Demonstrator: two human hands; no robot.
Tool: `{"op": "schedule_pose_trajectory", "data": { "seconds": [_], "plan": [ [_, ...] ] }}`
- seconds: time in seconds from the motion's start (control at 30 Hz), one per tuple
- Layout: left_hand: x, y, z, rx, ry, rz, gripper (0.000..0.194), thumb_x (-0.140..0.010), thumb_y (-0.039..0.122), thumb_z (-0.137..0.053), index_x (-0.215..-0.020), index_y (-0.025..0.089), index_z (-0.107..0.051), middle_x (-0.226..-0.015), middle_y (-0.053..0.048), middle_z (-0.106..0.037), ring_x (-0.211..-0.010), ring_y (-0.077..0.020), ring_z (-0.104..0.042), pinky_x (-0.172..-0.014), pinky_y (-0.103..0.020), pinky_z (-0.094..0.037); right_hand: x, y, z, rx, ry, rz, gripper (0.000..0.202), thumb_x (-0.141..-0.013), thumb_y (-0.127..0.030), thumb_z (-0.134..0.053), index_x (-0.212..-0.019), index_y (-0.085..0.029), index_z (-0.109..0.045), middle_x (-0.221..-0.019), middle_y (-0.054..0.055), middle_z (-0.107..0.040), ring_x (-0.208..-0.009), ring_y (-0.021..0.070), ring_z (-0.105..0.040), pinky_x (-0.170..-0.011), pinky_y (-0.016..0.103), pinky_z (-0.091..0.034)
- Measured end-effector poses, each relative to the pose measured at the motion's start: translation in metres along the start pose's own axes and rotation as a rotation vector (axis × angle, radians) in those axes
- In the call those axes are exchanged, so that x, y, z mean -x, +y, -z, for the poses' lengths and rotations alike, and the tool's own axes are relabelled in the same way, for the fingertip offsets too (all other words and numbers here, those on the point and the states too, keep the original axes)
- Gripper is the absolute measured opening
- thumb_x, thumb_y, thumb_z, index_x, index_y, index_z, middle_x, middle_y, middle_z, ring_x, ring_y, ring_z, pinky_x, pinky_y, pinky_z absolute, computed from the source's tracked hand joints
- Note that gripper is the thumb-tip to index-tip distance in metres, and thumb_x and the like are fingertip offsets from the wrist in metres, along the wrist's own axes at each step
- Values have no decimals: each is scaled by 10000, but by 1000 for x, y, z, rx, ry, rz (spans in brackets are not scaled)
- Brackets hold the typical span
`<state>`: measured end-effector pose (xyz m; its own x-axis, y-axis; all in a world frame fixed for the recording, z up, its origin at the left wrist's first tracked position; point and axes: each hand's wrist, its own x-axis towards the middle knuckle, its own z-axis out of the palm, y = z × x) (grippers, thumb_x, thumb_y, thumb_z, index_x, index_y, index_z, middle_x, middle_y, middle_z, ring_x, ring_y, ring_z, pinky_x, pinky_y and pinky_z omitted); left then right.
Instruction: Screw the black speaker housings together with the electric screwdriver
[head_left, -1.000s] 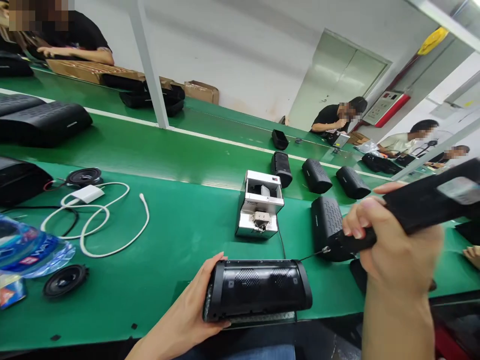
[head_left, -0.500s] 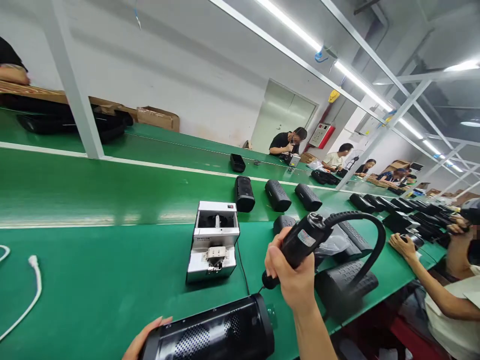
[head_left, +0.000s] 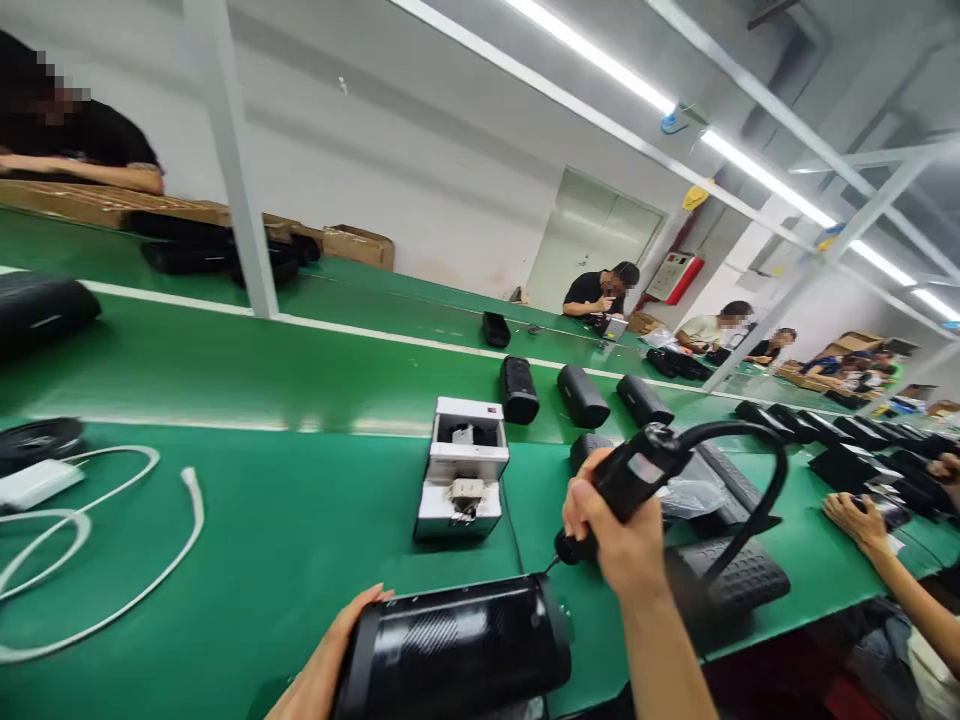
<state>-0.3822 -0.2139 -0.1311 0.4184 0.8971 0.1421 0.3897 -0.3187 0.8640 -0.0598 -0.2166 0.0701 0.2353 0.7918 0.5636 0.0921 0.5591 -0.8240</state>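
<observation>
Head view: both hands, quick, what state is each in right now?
Left hand: on the left end of the black speaker housing, holding it; thumb hidden.
Right hand: closed around the black power screwdriver.

White cable point(head_left: 199, 512); cardboard box point(head_left: 358, 248); pale door point(head_left: 592, 240)

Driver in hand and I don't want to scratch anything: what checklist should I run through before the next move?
1. Right hand closed around the driver: ok.
2. Left hand on the left end of the speaker: ok.
3. Driver cord off the speaker: ok, it loops to the right.
4. White cable apart from the speaker: ok.
5. Driver's tip touching the speaker: cannot tell, it points towards the right end.
6. Screw on the tip: cannot tell, too small.
</observation>
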Motion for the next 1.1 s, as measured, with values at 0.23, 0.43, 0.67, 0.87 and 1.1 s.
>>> {"op": "schedule_pose_trajectory", "data": {
  "seconds": [0.23,0.43,0.67,0.87,1.1],
  "plan": [
    [15,31,20,-9,-183,-4,1345,-788,135,-930,-1832,364,-113,-1902,-154,-274,-1720,-420,-390,-1403,-620,-384,-25,-64,-35,-4,171,216,345,-853,-187,-869,-1157,-290,-741,-626,-55,-531,-461,187,-436,-443,346,-436],
    [15,25,14,-17,-178,-33,1522,-753,111,-993,-1834,400,39,-1927,-155,-181,-1765,-432,-274,-1430,-664,-320,-59,-16,-92,-16,198,263,193,-893,-214,-825,-950,-233,-642,-630,-58,-588,-500,198,-592,-527,347,-556],
    [16,20,11,-17,-156,-66,1542,-743,134,-1006,-1833,400,51,-1921,-160,-186,-1761,-448,-277,-1419,-656,-353,-72,18,-104,58,183,196,250,-908,-305,-838,-1027,-196,-647,-645,-71,-573,-467,164,-570,-476,296,-540],
    [14,17,11,-14,-167,-108,1609,-716,173,-1067,-1831,403,69,-1923,-158,-169,-1773,-457,-226,-1433,-667,-312,-70,14,-107,72,216,188,247,-890,-309,-823,-995,-211,-623,-619,-76,-557,-454,154,-540,-475,286,-517],
    [11,22,12,-4,-130,-221,1646,-710,262,-1111,-1835,347,88,-1875,-199,-237,-1748,-433,-291,-1426,-631,-346,-55,-4,-113,62,193,169,215,-806,-259,-807,-945,-239,-644,-576,-69,-529,-440,177,-479,-438,321,-447]
  ]
}}
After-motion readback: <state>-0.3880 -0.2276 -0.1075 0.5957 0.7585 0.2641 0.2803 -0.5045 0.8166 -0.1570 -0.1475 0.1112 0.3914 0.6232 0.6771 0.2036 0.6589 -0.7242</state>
